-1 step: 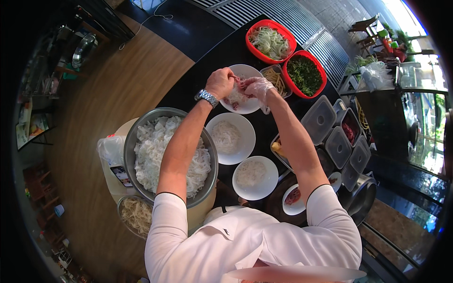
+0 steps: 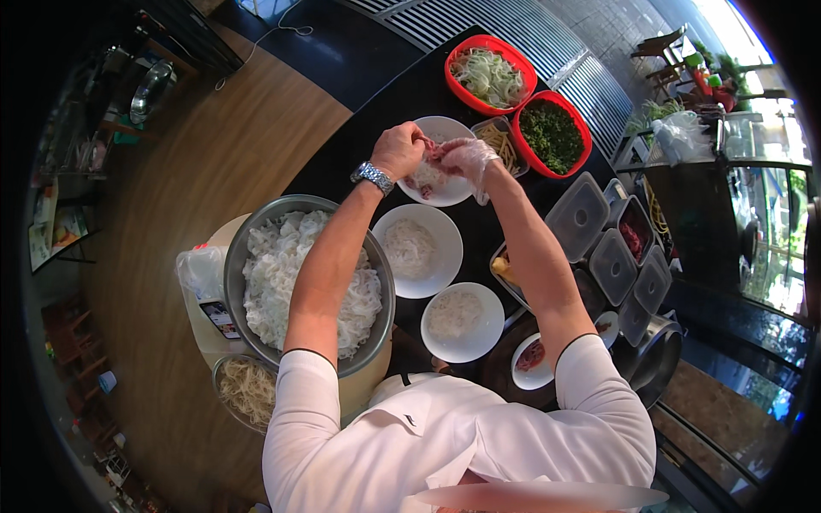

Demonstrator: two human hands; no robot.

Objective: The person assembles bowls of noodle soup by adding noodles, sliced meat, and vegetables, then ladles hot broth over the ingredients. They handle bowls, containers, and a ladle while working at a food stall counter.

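Note:
Over the farthest white bowl (image 2: 439, 195), both my hands work close together on thin slices of pinkish raw meat (image 2: 430, 152). My bare left hand (image 2: 399, 151), with a metal watch at the wrist, pinches the meat from the left. Opposite it, my right hand (image 2: 469, 160) wears a clear plastic glove and has its fingers closed on the same meat. White noodles and more meat slices lie in the bowl beneath. Nearer to me are a second bowl (image 2: 451, 252) and a third bowl (image 2: 466, 349), each with white noodles (image 2: 409, 249).
A big metal basin (image 2: 235, 295) of noodles stands left, above a smaller bowl of thin yellowish noodles (image 2: 245, 389). Red tubs of sliced onion (image 2: 487, 79) and chopped greens (image 2: 552, 137) sit at the back. Lidded containers (image 2: 577, 216), a meat dish (image 2: 533, 366) and a pot (image 2: 657, 363) are right.

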